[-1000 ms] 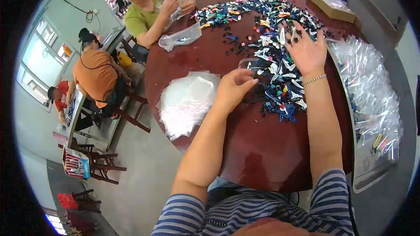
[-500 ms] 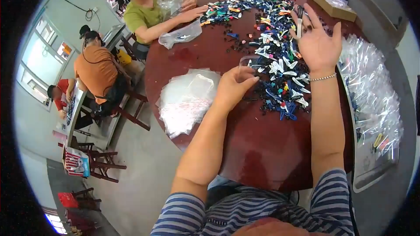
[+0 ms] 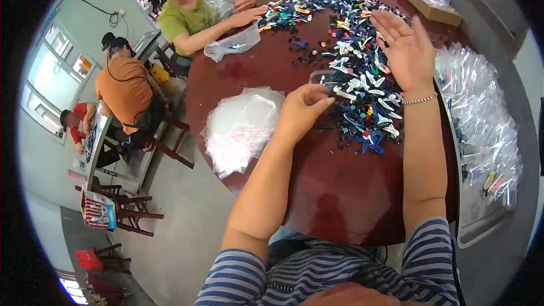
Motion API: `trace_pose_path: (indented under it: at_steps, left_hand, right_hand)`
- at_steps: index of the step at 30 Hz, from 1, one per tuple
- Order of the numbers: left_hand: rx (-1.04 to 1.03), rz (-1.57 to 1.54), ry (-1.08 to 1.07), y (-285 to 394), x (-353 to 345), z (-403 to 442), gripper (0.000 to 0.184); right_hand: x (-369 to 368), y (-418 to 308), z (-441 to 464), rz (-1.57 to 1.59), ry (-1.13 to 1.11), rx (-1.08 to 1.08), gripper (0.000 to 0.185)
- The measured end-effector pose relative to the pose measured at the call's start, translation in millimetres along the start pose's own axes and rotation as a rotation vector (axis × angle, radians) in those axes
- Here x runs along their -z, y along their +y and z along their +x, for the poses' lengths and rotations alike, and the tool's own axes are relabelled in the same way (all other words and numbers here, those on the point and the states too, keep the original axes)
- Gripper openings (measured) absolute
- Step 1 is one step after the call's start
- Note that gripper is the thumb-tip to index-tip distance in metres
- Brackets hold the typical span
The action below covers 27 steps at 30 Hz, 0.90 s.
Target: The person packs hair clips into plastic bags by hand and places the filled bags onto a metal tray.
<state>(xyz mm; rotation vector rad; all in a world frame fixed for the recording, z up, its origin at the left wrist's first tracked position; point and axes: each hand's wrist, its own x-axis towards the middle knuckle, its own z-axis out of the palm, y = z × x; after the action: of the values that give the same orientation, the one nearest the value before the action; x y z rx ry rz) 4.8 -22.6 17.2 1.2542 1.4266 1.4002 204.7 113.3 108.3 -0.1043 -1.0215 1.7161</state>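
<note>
A long pile of small hair clips point(image 3: 362, 88) in blue, white, black and other colours runs across the round dark-red table point(image 3: 334, 192). My left hand point(image 3: 306, 107) is closed, thumb against fingers, on a clear plastic bag point(image 3: 322, 75) whose upper edge stands up beside the pile. Over the right side of the pile is my right hand point(image 3: 409, 59), palm turned up and fingers stretched out; nothing shows on its palm. A stack of flat clear bags point(image 3: 241, 127) lies to the left of my left hand.
Filled clear bags point(image 3: 481, 119) are heaped in a tray point(image 3: 481, 224) at the table's right. A cardboard box point(image 3: 430, 8) stands at the back right. Across the table, a person in green point(image 3: 192, 14) handles a plastic bag point(image 3: 232, 45). Other people sit at a table farther left.
My right hand has tilted and shifted slightly left; the white clip seen by its fingers earlier no longer shows there. My left hand stays nearly in place with the bag.
</note>
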Motion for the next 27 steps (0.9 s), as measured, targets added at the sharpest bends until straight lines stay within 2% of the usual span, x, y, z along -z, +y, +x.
trace_pose_path:
  at_steps: [2,3,5,9,11,15,17,18,21,23,25,27]
  left_hand:
    - [0.006,-0.029,-0.017,0,0,0,0.029]
    - [0.005,-0.031,-0.023,-2,0,1,0.029]
    - [0.018,-0.059,-0.025,-5,0,1,0.029]
    - [0.011,0.007,-0.011,-1,-1,0,0.029]
    - [0.004,-0.017,-0.001,0,-1,-1,0.03]
    - [0.018,-0.037,-0.036,-2,-3,0,0.03]
    - [0.01,0.013,-0.038,3,-4,-2,0.03]
    - [0.002,0.062,-0.037,5,-4,-3,0.03]
    - [0.024,-0.007,-0.032,-2,-3,-1,0.031]
    - [0.025,0.016,-0.027,-1,-3,-1,0.03]
    - [0.022,0.043,-0.027,1,-3,-2,0.03]
    - [0.036,0.029,-0.032,1,-4,-3,0.03]
  right_hand:
    - [19,12,6,-0.261,0.092,-0.008,0.041]
    - [36,22,9,-0.448,0.068,0.024,0.034]
    - [43,22,3,-0.789,0.228,-0.199,0.028]
    - [110,46,8,-1.326,0.306,-0.049,0.019]
    - [135,40,5,-1.608,0.35,0.116,0.018]
    - [171,40,-1,-1.779,0.364,0.263,0.019]
    - [153,47,-13,-1.869,0.319,-0.027,0.022]
    - [117,42,-22,-1.944,0.322,-0.114,0.027]
    - [131,50,-21,-2.112,0.203,0.002,0.033]
    - [137,51,-16,-2.159,0.214,-0.028,0.035]
    - [132,45,-12,-2.165,0.197,-0.259,0.033]
    - [127,46,-13,-2.135,0.211,-0.267,0.032]
